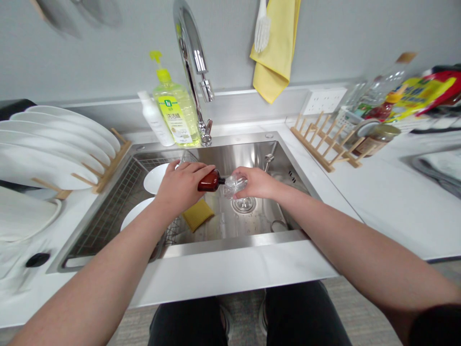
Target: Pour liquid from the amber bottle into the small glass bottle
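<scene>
Over the steel sink (230, 239), my left hand (185, 185) is wrapped round a brown bottle (209, 181), tilted on its side with its dark neck to the right. My right hand (254, 182) grips a small clear cup (233, 186) between thumb and fingers. The bottle's neck is at the cup's opening; whether they touch, I cannot tell. Beneath them in the basin are a yellow sponge (198, 215) and the drain (244, 205). White plates (154, 179) sit in a wire basket (144, 166) on the sink's left side, partly hidden by my left arm.
Behind the sink stand a chrome faucet (192, 48), a yellow-green soap bottle (176, 113) and a white bottle (155, 120). A wooden rack (111, 168) with several plates is at left. Another wooden rack (324, 144) and jars are at right. A yellow cloth (275, 53) hangs above.
</scene>
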Available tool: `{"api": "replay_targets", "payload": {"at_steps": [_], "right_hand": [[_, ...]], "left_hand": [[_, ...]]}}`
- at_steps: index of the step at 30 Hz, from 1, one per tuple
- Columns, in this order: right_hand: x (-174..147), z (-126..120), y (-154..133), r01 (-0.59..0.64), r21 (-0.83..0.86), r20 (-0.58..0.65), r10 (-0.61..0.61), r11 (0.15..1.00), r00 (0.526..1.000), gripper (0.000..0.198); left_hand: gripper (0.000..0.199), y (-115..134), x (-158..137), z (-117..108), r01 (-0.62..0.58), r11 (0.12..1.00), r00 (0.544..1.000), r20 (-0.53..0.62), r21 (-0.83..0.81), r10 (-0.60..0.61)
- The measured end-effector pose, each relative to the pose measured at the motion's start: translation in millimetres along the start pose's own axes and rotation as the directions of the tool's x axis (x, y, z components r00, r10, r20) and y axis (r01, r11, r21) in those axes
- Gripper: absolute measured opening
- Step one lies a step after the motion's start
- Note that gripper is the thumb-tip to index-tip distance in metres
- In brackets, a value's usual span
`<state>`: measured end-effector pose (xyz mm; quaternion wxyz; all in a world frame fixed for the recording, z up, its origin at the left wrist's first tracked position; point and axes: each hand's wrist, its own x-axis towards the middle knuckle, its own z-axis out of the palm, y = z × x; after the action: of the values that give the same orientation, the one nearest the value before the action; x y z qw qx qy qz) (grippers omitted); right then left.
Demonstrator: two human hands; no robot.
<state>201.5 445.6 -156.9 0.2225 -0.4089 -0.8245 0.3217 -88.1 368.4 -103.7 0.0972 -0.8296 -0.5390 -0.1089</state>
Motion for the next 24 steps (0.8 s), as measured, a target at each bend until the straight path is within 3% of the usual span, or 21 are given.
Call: {"api": "replay_targets", "payload": {"at_steps": [24], "right_hand": [[-0.1,-0.7,-2.4,-0.007,-0.007,0.001,0.007,1.000,1.000,0.065]], "left_hand": [[0.072,0.2,0.0,-0.3,0.001,1.000,1.000,0.004,0.011,-0.001]]}}
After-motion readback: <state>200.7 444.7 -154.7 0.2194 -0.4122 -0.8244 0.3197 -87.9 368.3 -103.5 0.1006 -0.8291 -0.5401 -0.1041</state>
